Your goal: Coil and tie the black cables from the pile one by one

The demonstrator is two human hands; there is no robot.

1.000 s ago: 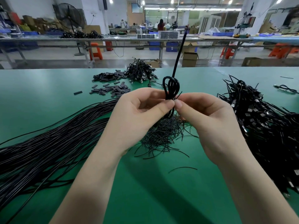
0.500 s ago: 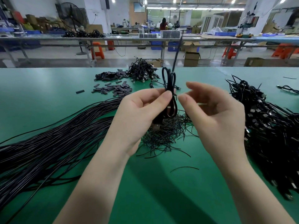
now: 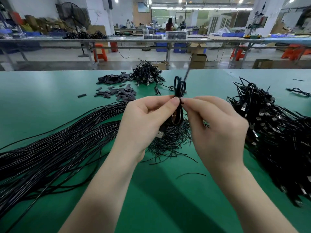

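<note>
Green matting covers the desk [image 3: 50,101], with workbenches and orange stools in the workshop behind.

Left fingers [image 3: 174,100] pinch the middle of a coiled cable [image 3: 179,88], thumb tip pressed against its waist. Right fingers [image 3: 188,102] meet it from the other side, curled and pinching at the same spot, where a thin tie [image 3: 181,102] crosses the coil. A blurred strand [image 3: 186,74] sticks up and away from the top of the coil; whether it is the tie's free end I cannot tell. The coil stands upright above the desk, loops showing above and below the pinch, and a USB plug [image 3: 159,134] hangs beside the left hand [image 3: 144,120]. The right hand [image 3: 217,130] sits level with the left, both forearms coming up from the bottom edge.

Directly under the hands lies a heap of short thin ties [image 3: 168,142], a few strays scattered nearer. To the left a thick sheaf of long straight cables [image 3: 58,140] fans across the desk. To the right sits a big tangled pile [image 3: 277,132] of black cables with USB plugs showing. Farther back lie small dark sleeves [image 3: 117,91] in two patches, and just beside them a mound of small bundles [image 3: 148,74]. One loose cable [image 3: 298,91] rests near the far right edge.
</note>
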